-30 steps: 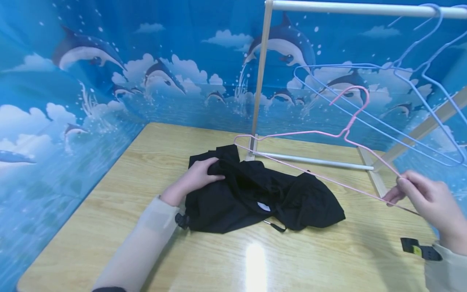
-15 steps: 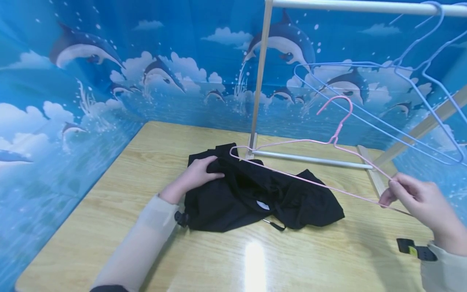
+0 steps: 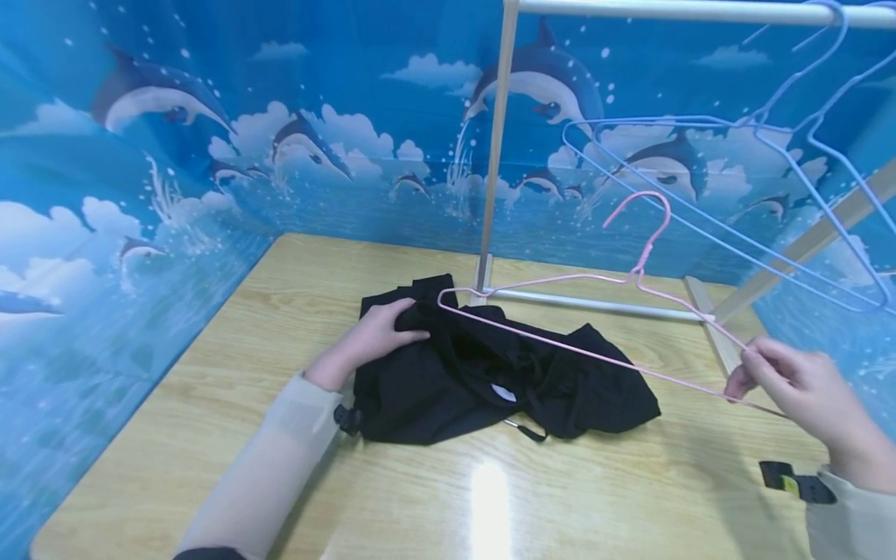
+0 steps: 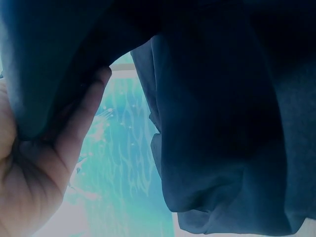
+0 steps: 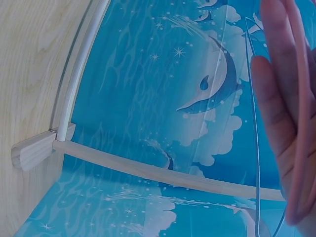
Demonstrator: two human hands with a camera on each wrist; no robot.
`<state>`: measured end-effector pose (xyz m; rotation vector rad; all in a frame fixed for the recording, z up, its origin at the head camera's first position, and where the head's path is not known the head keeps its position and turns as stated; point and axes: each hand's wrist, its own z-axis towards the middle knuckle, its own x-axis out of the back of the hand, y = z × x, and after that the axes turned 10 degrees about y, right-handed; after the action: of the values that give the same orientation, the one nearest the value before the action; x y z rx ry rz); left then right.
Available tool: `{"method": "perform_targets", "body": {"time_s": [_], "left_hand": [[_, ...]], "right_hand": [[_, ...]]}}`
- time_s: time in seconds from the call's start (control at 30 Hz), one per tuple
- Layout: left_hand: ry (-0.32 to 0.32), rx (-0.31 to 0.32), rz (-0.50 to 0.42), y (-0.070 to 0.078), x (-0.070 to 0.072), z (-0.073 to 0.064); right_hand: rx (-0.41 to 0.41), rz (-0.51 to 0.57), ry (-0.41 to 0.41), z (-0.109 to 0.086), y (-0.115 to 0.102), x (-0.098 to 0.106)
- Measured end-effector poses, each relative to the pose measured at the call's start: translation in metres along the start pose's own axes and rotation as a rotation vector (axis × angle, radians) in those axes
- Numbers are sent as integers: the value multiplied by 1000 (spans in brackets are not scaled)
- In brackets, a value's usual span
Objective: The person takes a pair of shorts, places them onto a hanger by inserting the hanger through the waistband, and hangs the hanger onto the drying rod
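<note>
A black garment (image 3: 427, 397) lies bunched on the table, with a white label and a cord with a metal tip showing. My left hand (image 3: 381, 334) grips the edge of its opening, thumb and fingers on the cloth. In the left wrist view, dark fabric (image 4: 222, 123) fills most of the picture beside the hand (image 4: 39, 173). My right hand (image 3: 798, 389) pinches the right end of a pink wire hanger (image 3: 642, 260), whose left end overlaps the garment near the opening. The right wrist view shows the pink wire (image 5: 302, 123) crossing the fingers.
Behind the garment stands a rack with a wooden post (image 3: 498, 132), a white top bar (image 3: 672, 11) and a low crossbar (image 3: 595, 303). Blue hangers (image 3: 777, 128) hang from it at right. A dolphin-print backdrop (image 3: 350, 194) borders the wooden table (image 3: 231, 373).
My right hand has brought the pink hanger left and lower, so its left end has come down over the garment. The left hand keeps its place on the cloth.
</note>
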<state>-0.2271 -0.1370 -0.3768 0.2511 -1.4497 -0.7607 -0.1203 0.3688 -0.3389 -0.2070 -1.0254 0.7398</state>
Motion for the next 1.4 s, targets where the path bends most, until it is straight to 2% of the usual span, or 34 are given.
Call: {"method": "perform_targets", "body": {"time_s": [0.13, 0.33, 0.67, 0.93, 1.17, 1.4], "left_hand": [[7, 0, 15, 0, 1, -2], [13, 0, 22, 0, 1, -1], [-1, 1, 26, 0, 1, -1], [9, -39, 17, 2, 0, 0], [14, -60, 8, 4, -1, 0], [15, -68, 12, 6, -1, 1]], "right_hand": [[17, 7, -6, 0, 0, -1], [65, -40, -12, 1, -3, -1], [82, -78, -50, 8, -12, -2], [70, -112, -116, 16, -19, -3], [106, -88, -134, 24, -24, -8], [121, -112, -159, 33, -30, -10]]}}
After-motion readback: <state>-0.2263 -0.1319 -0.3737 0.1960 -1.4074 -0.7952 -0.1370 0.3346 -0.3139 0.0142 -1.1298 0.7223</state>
